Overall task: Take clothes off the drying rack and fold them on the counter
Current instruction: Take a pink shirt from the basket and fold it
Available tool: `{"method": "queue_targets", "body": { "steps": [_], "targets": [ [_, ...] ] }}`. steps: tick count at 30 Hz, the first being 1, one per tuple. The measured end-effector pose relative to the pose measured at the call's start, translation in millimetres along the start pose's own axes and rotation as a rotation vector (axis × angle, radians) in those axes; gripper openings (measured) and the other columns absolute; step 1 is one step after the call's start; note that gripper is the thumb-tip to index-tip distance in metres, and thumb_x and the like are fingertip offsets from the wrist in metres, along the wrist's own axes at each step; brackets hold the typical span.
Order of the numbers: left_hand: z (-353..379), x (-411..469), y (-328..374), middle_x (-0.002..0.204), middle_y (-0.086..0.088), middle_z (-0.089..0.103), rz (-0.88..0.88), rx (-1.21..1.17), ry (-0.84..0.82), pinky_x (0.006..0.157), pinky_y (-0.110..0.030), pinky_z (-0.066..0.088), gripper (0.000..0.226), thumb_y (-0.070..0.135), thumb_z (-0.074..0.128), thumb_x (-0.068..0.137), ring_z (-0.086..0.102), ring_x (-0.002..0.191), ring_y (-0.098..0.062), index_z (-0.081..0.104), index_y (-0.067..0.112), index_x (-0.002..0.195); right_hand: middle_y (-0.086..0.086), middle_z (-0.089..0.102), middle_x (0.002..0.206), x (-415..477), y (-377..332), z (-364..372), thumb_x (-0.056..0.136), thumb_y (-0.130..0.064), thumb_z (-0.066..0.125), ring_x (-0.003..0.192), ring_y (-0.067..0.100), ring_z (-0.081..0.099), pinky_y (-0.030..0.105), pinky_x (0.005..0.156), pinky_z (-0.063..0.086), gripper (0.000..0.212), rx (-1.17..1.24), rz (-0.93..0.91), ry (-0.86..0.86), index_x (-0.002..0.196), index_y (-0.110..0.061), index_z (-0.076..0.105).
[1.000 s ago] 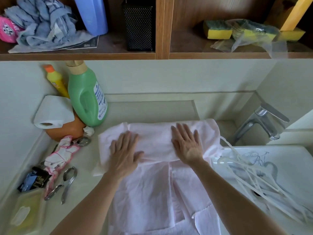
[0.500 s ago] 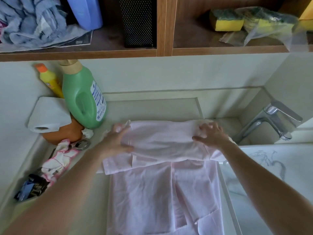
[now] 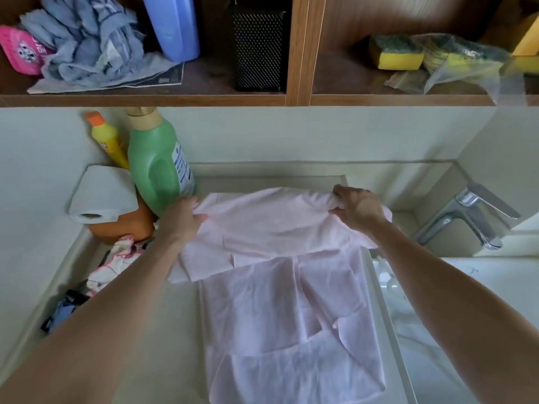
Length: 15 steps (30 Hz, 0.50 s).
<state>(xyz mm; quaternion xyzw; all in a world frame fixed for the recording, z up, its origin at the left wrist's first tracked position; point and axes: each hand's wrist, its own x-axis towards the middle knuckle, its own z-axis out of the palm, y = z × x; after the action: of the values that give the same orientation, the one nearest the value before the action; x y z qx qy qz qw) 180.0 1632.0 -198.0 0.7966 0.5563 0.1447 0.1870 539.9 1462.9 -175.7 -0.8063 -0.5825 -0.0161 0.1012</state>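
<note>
Pink shirt [image 3: 285,301]: long axis runs from fingers toward person.
Left hand [image 3: 182,218]: pinches its left corner.
Right hand [image 3: 357,209]: seemingly grips right corner.

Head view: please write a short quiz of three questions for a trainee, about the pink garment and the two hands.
1. True or false: the pink garment hangs on a hanger.
2. Which stands nearest the left hand? A. green bottle B. tap C. yellow sponge
3. Fill in (far or near): the right hand grips the garment's ____ end.
Key: 1 false; 2 A; 3 far.
</note>
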Motion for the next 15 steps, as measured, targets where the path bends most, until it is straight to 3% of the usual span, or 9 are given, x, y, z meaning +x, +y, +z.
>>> {"method": "queue_targets", "body": {
  "steps": [2, 4, 7, 10, 12, 14, 15],
  "targets": [
    [-19.3, -1.8, 4.6, 0.111, -0.012, 0.063, 0.042, -0.081, 0.102, 0.084, -0.039, 0.049, 0.032, 0.019, 0.073, 0.089, 0.061, 0.101, -0.031, 0.062, 0.004, 0.115, 0.006, 0.065, 0.092, -1.1, -0.8, -7.9, 0.082, -0.014, 0.065, 0.071, 0.038, 0.061, 0.033, 0.063, 0.032, 0.017, 0.040, -0.031, 0.193, 0.097, -0.013, 0.057],
    [-31.1, -9.7, 6.1, 0.112, -0.010, 0.059, 0.083, -0.044, 0.163, 0.078, -0.036, 0.047, 0.029, 0.014, 0.072, 0.088, 0.060, 0.099, -0.030, 0.063, 0.006, 0.115, 0.005, 0.060, 0.094, -6.1, 0.7, -12.9, 0.079, -0.006, 0.058, 0.065, 0.038, 0.059, 0.034, 0.059, 0.038, 0.022, 0.040, -0.046, 0.255, 0.099, -0.015, 0.058],
    [-36.3, -36.5, -0.2, 0.101, -0.011, 0.058, 0.181, 0.090, 0.121, 0.069, -0.035, 0.043, 0.017, 0.005, 0.069, 0.083, 0.060, 0.090, -0.035, 0.063, 0.004, 0.099, 0.009, 0.055, 0.108, -26.4, 10.6, -3.6, 0.077, 0.003, 0.058, 0.069, 0.039, 0.061, 0.037, 0.061, 0.044, 0.036, 0.022, -0.118, 0.096, 0.109, -0.013, 0.061],
    [-29.0, -75.1, -7.7, 0.104, -0.002, 0.067, 0.238, 0.092, -0.086, 0.072, -0.031, 0.048, 0.030, 0.014, 0.071, 0.082, 0.065, 0.093, -0.025, 0.068, 0.015, 0.112, 0.004, 0.048, 0.133, -59.8, 23.8, 11.6, 0.080, 0.004, 0.053, 0.090, 0.037, 0.066, 0.041, 0.072, 0.054, 0.059, 0.024, -0.115, -0.114, 0.134, -0.022, 0.055],
    [-18.4, -100.6, -14.0, 0.096, 0.003, 0.069, 0.248, 0.056, -0.331, 0.064, -0.015, 0.043, 0.028, 0.022, 0.076, 0.082, 0.063, 0.085, -0.016, 0.071, 0.019, 0.109, 0.000, 0.041, 0.145, -78.8, 32.7, 22.1, 0.086, 0.001, 0.050, 0.110, 0.034, 0.062, 0.040, 0.083, 0.053, 0.068, 0.021, -0.053, -0.252, 0.147, -0.028, 0.042],
    [-7.1, -117.2, -20.0, 0.089, 0.007, 0.071, 0.159, -0.010, -0.587, 0.054, -0.010, 0.043, 0.019, 0.036, 0.076, 0.083, 0.063, 0.072, -0.012, 0.074, 0.023, 0.097, -0.006, 0.025, 0.158, -90.1, 37.9, 27.4, 0.091, -0.009, 0.053, 0.135, 0.027, 0.046, 0.038, 0.098, 0.046, 0.076, -0.070, -0.029, -0.480, 0.156, -0.032, 0.021],
    [-4.3, -120.6, -23.8, 0.085, 0.007, 0.071, 0.096, -0.054, -0.630, 0.052, -0.015, 0.046, 0.021, 0.043, 0.074, 0.084, 0.063, 0.064, -0.013, 0.074, 0.023, 0.090, -0.005, 0.018, 0.162, -91.9, 38.5, 24.4, 0.093, -0.016, 0.056, 0.143, 0.024, 0.035, 0.037, 0.107, 0.040, 0.077, -0.085, -0.044, -0.586, 0.157, -0.032, 0.014]
  ]
}}
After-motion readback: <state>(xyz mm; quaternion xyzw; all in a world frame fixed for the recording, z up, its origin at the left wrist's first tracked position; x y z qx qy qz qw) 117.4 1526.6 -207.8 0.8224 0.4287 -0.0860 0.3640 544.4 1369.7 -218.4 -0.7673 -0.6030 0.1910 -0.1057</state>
